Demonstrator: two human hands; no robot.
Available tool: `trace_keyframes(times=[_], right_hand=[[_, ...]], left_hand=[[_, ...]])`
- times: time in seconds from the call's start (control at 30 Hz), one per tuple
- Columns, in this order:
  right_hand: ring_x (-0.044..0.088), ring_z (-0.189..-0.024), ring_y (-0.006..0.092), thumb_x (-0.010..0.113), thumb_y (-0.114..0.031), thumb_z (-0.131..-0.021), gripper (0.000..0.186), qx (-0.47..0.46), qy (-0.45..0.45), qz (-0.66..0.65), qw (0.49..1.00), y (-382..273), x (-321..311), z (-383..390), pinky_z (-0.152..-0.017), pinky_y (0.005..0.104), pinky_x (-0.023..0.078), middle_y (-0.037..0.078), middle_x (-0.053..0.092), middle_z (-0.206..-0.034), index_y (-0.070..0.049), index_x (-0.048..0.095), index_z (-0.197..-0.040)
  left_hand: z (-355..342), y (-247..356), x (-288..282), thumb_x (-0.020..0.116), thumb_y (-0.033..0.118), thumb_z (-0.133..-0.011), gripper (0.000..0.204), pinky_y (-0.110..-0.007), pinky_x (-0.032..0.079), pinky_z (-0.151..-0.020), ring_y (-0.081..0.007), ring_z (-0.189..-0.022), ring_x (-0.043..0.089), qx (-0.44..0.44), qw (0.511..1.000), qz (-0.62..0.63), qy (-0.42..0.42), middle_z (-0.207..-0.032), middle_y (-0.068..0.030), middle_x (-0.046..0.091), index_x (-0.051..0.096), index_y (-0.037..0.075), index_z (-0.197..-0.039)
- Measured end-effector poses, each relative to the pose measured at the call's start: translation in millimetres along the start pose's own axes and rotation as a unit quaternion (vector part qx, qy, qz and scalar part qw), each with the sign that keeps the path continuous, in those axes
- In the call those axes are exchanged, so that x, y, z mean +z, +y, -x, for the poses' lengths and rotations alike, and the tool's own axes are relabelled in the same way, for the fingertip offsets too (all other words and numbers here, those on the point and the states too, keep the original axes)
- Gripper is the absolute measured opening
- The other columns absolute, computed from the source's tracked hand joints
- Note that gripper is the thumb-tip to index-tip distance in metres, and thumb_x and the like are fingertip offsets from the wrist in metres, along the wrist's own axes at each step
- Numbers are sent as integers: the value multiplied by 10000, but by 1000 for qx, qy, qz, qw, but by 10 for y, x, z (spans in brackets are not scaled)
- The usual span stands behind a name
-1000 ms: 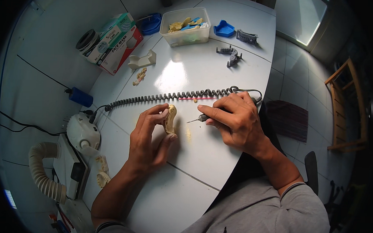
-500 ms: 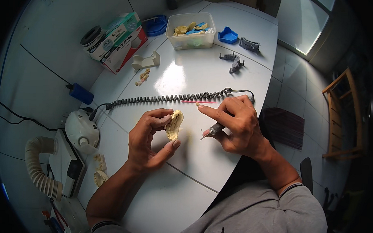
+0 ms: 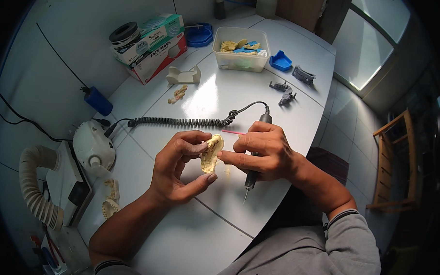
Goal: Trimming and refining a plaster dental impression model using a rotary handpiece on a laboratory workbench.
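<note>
Head view, hands
Left hand: your left hand (image 3: 177, 170) is raised over the white table (image 3: 187, 243), fingers curled, thumb below and fingertips above, pinching the yellow dental cast (image 3: 211, 153) between them.
Cast: the cast stands on edge in that pinch, its toothed face turned toward your right hand, held clear of the table surface.
Right hand: your right hand (image 3: 265, 151) is closed around the rotary handpiece (image 3: 252, 173), whose shaft runs down through the fist with the thin tip pointing at the table.
Right forefinger: it reaches out and touches the cast's edge; you hold the tool and steady the cast at once.
Pink stick: a thin pink stick (image 3: 233, 132) shows just above your right knuckles; whether it lies on the table or in your fingers is hard to tell.

Head view, surroundings
Cord: the coiled black cord (image 3: 182, 121) runs from the handpiece's top leftward to the white motor unit (image 3: 93, 150).
Left edge: a ribbed suction hose (image 3: 34, 189) curves beside it; two more plaster casts (image 3: 110, 199) lie near the unit.
Far side: a clear tub (image 3: 239, 60) of casts and blue trays, a blue tray (image 3: 281, 61) beside it, stacked cardboard boxes (image 3: 153, 50), and grey metal articulator parts (image 3: 284, 91).
</note>
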State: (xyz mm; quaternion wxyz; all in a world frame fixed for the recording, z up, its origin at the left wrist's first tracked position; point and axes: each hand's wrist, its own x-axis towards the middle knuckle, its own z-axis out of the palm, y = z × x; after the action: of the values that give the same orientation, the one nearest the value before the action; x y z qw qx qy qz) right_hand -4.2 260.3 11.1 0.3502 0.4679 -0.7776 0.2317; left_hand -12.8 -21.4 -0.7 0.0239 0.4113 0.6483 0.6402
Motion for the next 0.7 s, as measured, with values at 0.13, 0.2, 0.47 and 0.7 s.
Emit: trace_keyframes(times=[0.13, 0.2, 0.47, 0.7], right_hand=[[705, -723, 85, 841, -121, -890, 312, 16, 5, -16, 1000, -27, 23, 22, -615, 287, 482, -13, 834, -1007, -168, 867, -1197], [720, -739, 80, 838, -123, -906, 303, 22, 5, -28, 999, -24, 28, 42, -612, 283, 477, -2, 866, -1078, -170, 869, -1204], [721, -747, 81, 832, -152, -945, 297, 30, -28, -10, 999, -71, 9, 75, -604, 287, 478, 3, 875, -1134, -185, 866, -1238], [715, -762, 96, 792, -141, -981, 330, 17, -65, -22, 997, -79, 34, 91, -609, 287, 502, 44, 848, -1197, -217, 830, -1300]], left_hand=[[-28, -36, -13, 933, -5, -868, 549, -461, 578, -1223, -342, -1454, 641, 5, 1000, -2, -9, -1526, -272, 565, 607, -20, -1309], [-27, -72, -8, 981, 35, -843, 587, -460, 588, -1210, -342, -1457, 641, 5, 1000, -3, -15, -1577, -282, 543, 621, -14, -1303], [-6, -99, -47, 1052, 81, -798, 674, -496, 591, -1203, -365, -1479, 641, 25, 991, -121, -52, -1645, -308, 546, 607, 53, -1303], [-21, -57, 72, 1048, 89, -774, 765, -418, 697, -1054, -325, -1286, 768, -3, 993, -116, 9, -1531, -228, 654, 645, 48, -1423]])
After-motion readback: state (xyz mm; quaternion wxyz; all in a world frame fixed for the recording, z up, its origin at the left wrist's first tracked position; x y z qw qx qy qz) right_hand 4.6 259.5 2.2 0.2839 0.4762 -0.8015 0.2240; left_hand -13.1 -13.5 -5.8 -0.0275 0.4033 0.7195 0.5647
